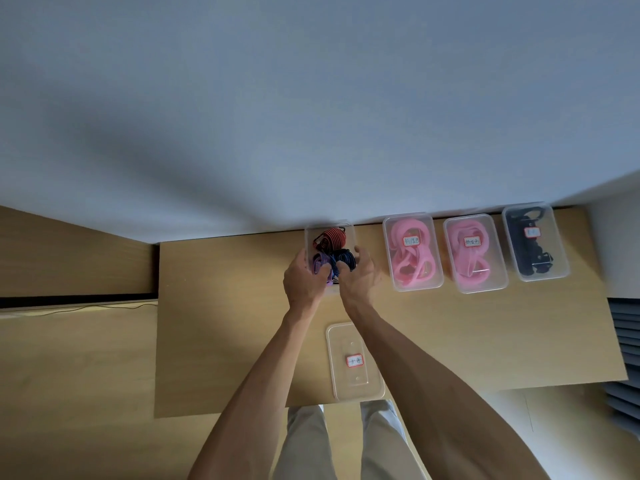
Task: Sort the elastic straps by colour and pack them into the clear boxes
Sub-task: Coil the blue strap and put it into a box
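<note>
From the head view I saw both of my hands at the open clear box (329, 233) standing at the far edge of the wooden surface (225, 323), against the wall. My left hand (304, 277) gripped its left side, fingers curled round the wall, and my right hand (358, 275) curled round its right side, with the thumb dipping in among the straps. Inside lay a mixed lot: a red-and-black coiled strap (329, 237) at the far end, a purple strap (320, 265) near my left hand, and a dark blue strap (344, 259) near my right; whether my right thumb merely touched the dark blue one or pinched it, I could not tell. To the right, in a row along the wall, stood three lidded boxes, each with a red-bordered label: the first pink-strap box (412, 252) just beside my right hand, the second pink-strap box (475, 254) next to it, and the black-strap box (535, 242) at the end. Nearer to me, between my forearms, a clear lid (355, 362) with its own label lay flat on the surface, partly hidden by my right forearm
</note>
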